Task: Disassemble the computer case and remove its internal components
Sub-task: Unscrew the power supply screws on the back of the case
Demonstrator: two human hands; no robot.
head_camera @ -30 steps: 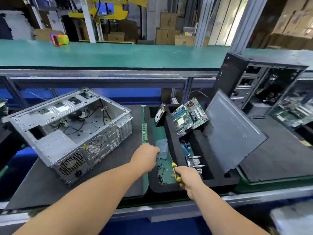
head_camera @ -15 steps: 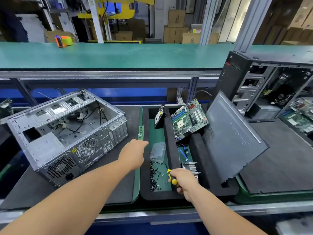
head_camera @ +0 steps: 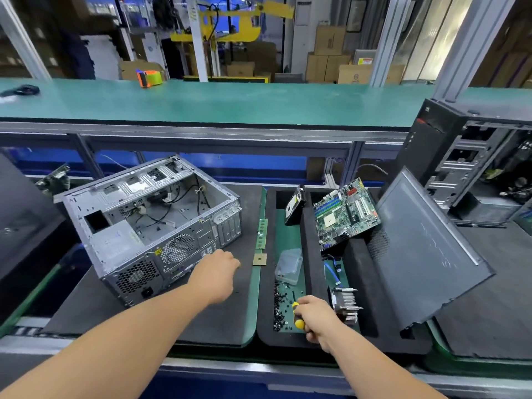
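Left hand (head_camera: pixel 214 273) has swung left off the tray toward the case (head_camera: pixel 149 226) at mid-left, fingers loosely curled, empty; right hand (head_camera: pixel 315 318) grips screwdriver (head_camera: pixel 296 315); steady case before unscrewing.

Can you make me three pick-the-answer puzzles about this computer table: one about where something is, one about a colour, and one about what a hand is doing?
1. Where does the motherboard rest?
A. inside the silver computer case
B. propped in the black foam tray
C. on the green shelf

2. What colour is the screwdriver handle?
A. yellow
B. red
C. blue

3. What is the left hand doing?
A. gripping the RAM stick
B. holding nothing
C. lifting the side panel

Answers:
1 B: the board leans on the tray's foam divider.
2 A: yellow shows in the right hand.
3 B: it hovers by the case, nothing in its grip.
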